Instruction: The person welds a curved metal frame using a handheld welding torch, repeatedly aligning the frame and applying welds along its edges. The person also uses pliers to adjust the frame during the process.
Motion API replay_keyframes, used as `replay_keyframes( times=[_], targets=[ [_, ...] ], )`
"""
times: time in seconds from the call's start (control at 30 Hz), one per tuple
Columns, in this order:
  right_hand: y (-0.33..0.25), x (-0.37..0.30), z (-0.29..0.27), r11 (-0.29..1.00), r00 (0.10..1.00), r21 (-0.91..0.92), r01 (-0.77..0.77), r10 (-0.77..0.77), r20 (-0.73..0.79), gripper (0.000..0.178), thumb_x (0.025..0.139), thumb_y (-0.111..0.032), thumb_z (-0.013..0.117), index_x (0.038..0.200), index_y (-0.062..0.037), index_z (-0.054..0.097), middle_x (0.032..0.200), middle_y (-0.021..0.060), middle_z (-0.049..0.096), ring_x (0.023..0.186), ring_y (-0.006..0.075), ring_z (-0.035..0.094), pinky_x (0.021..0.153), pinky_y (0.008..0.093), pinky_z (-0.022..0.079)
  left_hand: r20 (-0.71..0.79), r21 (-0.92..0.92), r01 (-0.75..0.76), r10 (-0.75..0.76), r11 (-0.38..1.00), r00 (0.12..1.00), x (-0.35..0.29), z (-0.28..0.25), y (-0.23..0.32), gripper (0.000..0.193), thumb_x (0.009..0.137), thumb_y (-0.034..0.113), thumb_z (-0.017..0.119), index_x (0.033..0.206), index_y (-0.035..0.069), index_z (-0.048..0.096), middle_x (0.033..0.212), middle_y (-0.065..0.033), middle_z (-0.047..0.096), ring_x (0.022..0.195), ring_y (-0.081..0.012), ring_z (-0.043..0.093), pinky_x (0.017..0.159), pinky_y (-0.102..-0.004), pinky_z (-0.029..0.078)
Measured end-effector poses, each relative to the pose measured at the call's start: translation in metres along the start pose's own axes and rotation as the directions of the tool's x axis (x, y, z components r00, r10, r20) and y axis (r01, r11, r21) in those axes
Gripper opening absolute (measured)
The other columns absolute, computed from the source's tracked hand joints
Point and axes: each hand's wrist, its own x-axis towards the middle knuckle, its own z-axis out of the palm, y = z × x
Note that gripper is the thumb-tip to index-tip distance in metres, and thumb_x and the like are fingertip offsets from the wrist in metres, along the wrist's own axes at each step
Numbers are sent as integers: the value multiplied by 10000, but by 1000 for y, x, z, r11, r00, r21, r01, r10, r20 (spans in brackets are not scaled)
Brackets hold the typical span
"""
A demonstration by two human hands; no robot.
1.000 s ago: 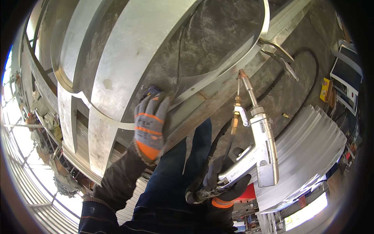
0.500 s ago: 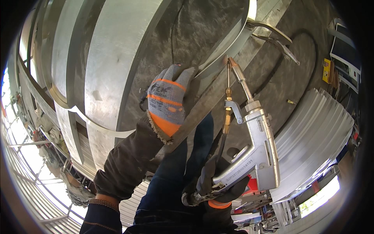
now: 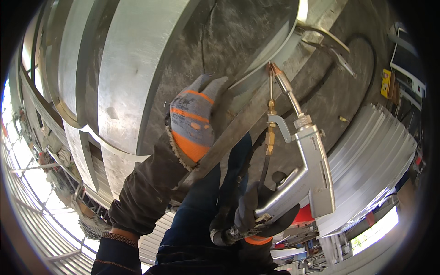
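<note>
- Firstly, one silver pistol-shaped metal torch, held aslant in the right hand; copper-coloured tip beside the thin curved strip, contact not discernible.
- One right hand, dark glove with orange cuff, at the torch's lower end; grip wrapped around the torch handle.
- One brass fitting with thin straight tube, along the torch's left side, joined to it by a grey bracket.
- One left hand, grey fabric glove with orange bands, left of the torch, on the long bar; fingers bent, tips partly hidden; cannot tell whether the grip pinches anything.
- One long flat grey metal bar, running diagonally past the torch tip.
- One thin curved silver metal strip, above the torch tip.
- One metal clamp with long handles, above and right of the torch tip.
- One stack of long silver metal sheets, right of the torch.
- One small yellow box, farther off, upper right of the torch.
- Broad curved silver metal panels, well left of the torch.
</note>
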Motion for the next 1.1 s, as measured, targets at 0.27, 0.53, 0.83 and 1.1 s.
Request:
replay_keyframes(
  times=[0.27, 0.53, 0.83, 1.1],
  targets=[
    [-19, 6, 4, 963, 964, 26, -267, 267, 2, 845, 883, -769, 517, 1220, 5, 504, 814, 205, 599, 681, 262, 616, 592, 384, 478, -81, 237, -95, 117, 967, 990, 6, 1, 24, 542, 835, 141, 620, 1363, 24, 598, 1310, -223, 583, 1203, -367, 586, 1045, -493, 433],
    [-9, -14, 11, 994, 964, 1, -110, 107, -243, 893, 836, -811, 582, 1149, 20, 488, 743, 151, 557, 618, 248, 553, 566, 386, 476, -14, 219, -106, 111, 970, 994, 11, 8, 15, 545, 877, 200, 597, 1405, 66, 574, 1347, -181, 574, 1203, -347, 587, 1011, -472, 467],
    [-8, 7, 23, 997, 996, -50, -56, 52, -78, 675, 1006, -659, 430, 1498, -196, 409, 1027, 218, 525, 655, 259, 572, 559, 398, 475, -87, 87, -119, 127, 989, 988, 19, -4, 21, 428, 878, 96, 635, 1301, 33, 638, 1179, -202, 646, 1059, -372, 668, 890, -440, 567],
    [-16, -2, -5, 976, 976, 16, -217, 216, 32, 714, 1009, -624, 479, 1326, 16, 477, 956, 244, 579, 688, 292, 613, 583, 443, 490, -304, 44, -196, 200, 980, 932, 21, 27, 19, 312, 907, 86, 691, 1213, 29, 682, 1185, -175, 673, 1064, -344, 664, 927, -436, 537]
  ],
)
